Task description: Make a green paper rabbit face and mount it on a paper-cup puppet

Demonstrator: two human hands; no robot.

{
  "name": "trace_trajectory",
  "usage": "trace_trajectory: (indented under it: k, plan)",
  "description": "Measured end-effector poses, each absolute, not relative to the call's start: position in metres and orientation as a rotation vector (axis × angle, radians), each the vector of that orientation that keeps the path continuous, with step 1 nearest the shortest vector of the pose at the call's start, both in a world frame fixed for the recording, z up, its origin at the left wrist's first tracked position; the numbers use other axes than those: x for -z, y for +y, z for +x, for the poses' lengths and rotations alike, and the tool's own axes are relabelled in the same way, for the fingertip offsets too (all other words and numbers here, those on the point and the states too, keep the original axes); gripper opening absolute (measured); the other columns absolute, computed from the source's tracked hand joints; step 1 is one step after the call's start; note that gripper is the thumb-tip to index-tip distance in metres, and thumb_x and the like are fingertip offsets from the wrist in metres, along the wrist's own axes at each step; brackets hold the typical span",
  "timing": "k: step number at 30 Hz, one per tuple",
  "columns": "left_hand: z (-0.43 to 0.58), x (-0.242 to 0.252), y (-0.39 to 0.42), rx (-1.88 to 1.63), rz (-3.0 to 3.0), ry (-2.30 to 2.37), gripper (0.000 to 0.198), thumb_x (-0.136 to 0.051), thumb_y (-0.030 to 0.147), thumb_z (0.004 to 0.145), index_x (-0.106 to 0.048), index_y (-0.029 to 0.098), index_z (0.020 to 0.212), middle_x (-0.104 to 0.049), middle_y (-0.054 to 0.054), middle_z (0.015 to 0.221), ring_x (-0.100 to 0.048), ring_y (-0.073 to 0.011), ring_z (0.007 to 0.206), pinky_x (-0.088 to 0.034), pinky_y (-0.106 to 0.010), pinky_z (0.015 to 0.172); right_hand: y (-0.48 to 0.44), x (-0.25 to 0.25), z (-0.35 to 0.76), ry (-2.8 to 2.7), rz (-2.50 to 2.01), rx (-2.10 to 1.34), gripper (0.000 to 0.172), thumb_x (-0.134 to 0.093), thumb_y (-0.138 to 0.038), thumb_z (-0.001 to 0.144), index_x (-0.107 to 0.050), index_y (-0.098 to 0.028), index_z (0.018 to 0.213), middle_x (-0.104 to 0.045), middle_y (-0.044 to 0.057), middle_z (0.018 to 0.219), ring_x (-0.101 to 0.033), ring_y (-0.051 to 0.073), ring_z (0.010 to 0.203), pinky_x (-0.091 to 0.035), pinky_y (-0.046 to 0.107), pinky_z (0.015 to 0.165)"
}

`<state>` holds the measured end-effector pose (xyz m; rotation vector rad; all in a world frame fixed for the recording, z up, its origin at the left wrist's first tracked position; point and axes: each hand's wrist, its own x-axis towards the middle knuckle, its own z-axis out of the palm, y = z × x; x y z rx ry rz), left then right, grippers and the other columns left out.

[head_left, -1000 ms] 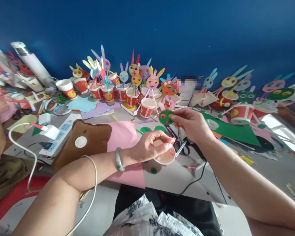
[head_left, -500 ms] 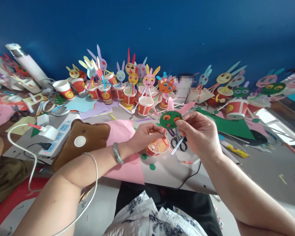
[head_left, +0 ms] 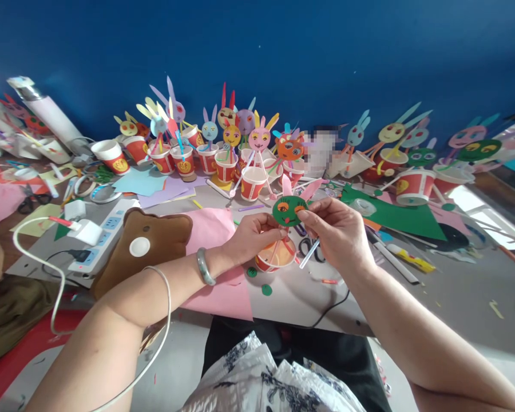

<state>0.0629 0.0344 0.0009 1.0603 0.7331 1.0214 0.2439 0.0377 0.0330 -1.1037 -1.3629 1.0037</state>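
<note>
Evidently, green paper face (head_left: 286,210) was above or just behind paper cup (head_left: 278,257), pinched in right hand (head_left: 339,229) | left hand (head_left: 255,236) was narrow over cup's left side, its hold unclear | risk: pressing too hard could have creased the thin face

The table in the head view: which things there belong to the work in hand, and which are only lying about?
Work in hand:
green face with pink ears, pinched by the right hand
left hand, just below the face
red paper cup under the hands

Apparently just lying about:
power strip
brown bear-shaped pouch
silver-capped bottle
</note>
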Motion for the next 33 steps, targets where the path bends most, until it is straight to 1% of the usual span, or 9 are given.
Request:
trace_trajectory:
  k: [4, 8, 16, 21, 28, 33]
  plan:
    - [0.063, -0.002, 0.033, -1.025, 1.074, 0.699, 0.034, -0.085, 0.04, 0.074, -0.067, 0.013, 0.085, -0.07, -0.002, 0.079, -0.064, -0.0117, 0.069, -0.051, -0.028, 0.071, 0.038, -0.03, 0.244, -1.357, -1.099, -0.984, 0.036, -0.086, -0.048, 0.075, -0.06, -0.023, 0.076, -0.056, -0.005, 0.056, -0.043, 0.01, 0.047, -0.032, 0.025, 0.044]
    - [0.063, -0.003, 0.033, -1.035, 1.074, 0.689, 0.038, -0.087, 0.043, 0.072, -0.066, 0.013, 0.083, -0.069, -0.002, 0.077, -0.062, -0.0115, 0.067, -0.049, -0.027, 0.069, 0.038, -0.025, 0.244, -1.353, -1.082, -0.951, 0.034, -0.086, -0.045, 0.076, -0.061, -0.023, 0.075, -0.059, -0.005, 0.057, -0.047, 0.009, 0.047, -0.035, 0.024, 0.045]
    - [0.063, -0.001, 0.033, -1.044, 1.093, 0.698, 0.038, -0.086, 0.044, 0.072, -0.067, 0.014, 0.081, -0.067, -0.001, 0.075, -0.061, -0.0119, 0.066, -0.048, -0.027, 0.066, 0.037, -0.02, 0.242, -1.394, -1.041, -0.871, 0.029, -0.084, -0.04, 0.08, -0.061, -0.022, 0.076, -0.062, -0.005, 0.055, -0.055, 0.01, 0.045, -0.043, 0.024, 0.046]
    - [0.064, -0.001, 0.032, -1.05, 1.101, 0.715, 0.036, -0.085, 0.043, 0.073, -0.067, 0.014, 0.083, -0.069, -0.003, 0.079, -0.062, -0.0131, 0.07, -0.048, -0.028, 0.069, 0.034, -0.021, 0.24, -1.402, -1.072, -0.821, 0.028, -0.083, -0.039, 0.08, -0.06, -0.023, 0.077, -0.065, -0.004, 0.055, -0.06, 0.012, 0.046, -0.046, 0.025, 0.047]
    - [0.063, -0.005, 0.03, -1.055, 1.11, 0.717, 0.029, -0.083, 0.037, 0.074, -0.066, 0.014, 0.082, -0.067, -0.002, 0.077, -0.061, -0.0133, 0.071, -0.047, -0.028, 0.072, 0.028, -0.031, 0.232, -1.383, -1.113, -0.781, 0.029, -0.085, -0.036, 0.076, -0.06, -0.022, 0.074, -0.065, -0.003, 0.057, -0.061, 0.012, 0.046, -0.048, 0.024, 0.046]
    - [0.064, -0.005, 0.029, -1.055, 1.096, 0.724, 0.029, -0.081, 0.038, 0.075, -0.066, 0.014, 0.084, -0.067, -0.002, 0.077, -0.063, -0.0146, 0.073, -0.048, -0.028, 0.073, 0.026, -0.033, 0.23, -1.372, -1.117, -0.763, 0.028, -0.085, -0.034, 0.075, -0.06, -0.022, 0.072, -0.066, -0.003, 0.061, -0.063, 0.013, 0.047, -0.05, 0.024, 0.046]
